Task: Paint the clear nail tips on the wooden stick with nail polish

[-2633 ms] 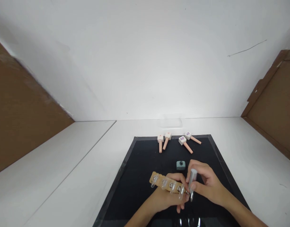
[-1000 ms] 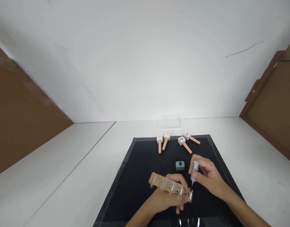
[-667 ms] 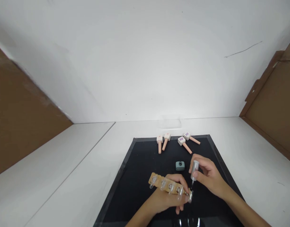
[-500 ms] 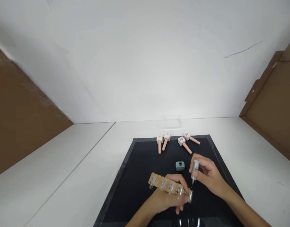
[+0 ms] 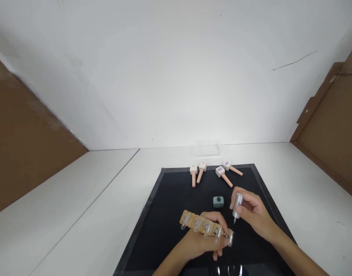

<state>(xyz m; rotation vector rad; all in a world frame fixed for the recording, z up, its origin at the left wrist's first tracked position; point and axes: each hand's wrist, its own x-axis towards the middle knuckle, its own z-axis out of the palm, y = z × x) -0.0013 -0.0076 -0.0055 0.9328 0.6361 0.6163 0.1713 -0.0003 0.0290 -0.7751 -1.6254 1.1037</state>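
My left hand (image 5: 206, 238) is closed around a tan nail tip holder (image 5: 202, 222), a strip that carries several clear false nails. The false nail at its right end (image 5: 230, 239) looks silvery. Between the fingers of my right hand (image 5: 253, 211) is a silver-capped nail polish brush (image 5: 238, 206), tilted with its bristles downward. The brush tip is just above and right of the end nail, slightly apart from it. Beyond my hands stands an uncapped teal polish bottle (image 5: 218, 202), its dark mouth facing up.
Two bottles with pink caps (image 5: 194, 178) lie at the back of the black mat (image 5: 176, 191), and two more with purple labels (image 5: 221, 171) lie to their right. A clear tray (image 5: 206, 150) sits behind them. Brown cardboard panels (image 5: 331, 115) flank the white table.
The brush in my right hand has lifted slightly up and right, away from the end nail. My left hand and the nail holder have hardly moved.
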